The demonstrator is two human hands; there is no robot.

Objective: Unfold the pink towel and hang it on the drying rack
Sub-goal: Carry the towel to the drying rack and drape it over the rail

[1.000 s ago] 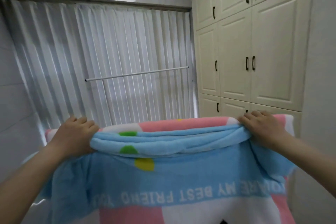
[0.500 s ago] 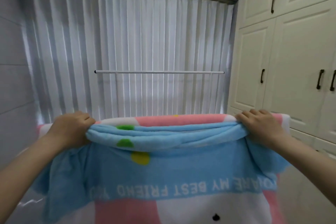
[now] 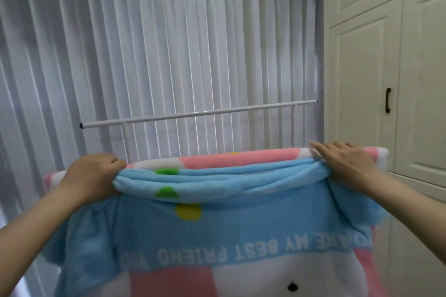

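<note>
The pink towel (image 3: 217,231), with a blue band, white lettering and green and yellow dots, is spread wide between my hands and hangs down toward me. My left hand (image 3: 93,175) grips its bunched upper edge on the left. My right hand (image 3: 345,161) holds the upper edge on the right, fingers laid over the fold. The drying rack's white horizontal bar (image 3: 200,113) stands behind and above the towel, apart from it, with one upright post (image 3: 126,142) showing under its left part. What lies under the towel's top fold is hidden.
A white pleated curtain (image 3: 156,55) fills the wall behind the rack. Cream cabinet doors (image 3: 366,84) with dark handles stand close on the right. A grey wall edge is at the far left.
The view has swung so the rack bar now tilts up to the right and looks closer. Both hands keep their grip on the towel at about the same height.
</note>
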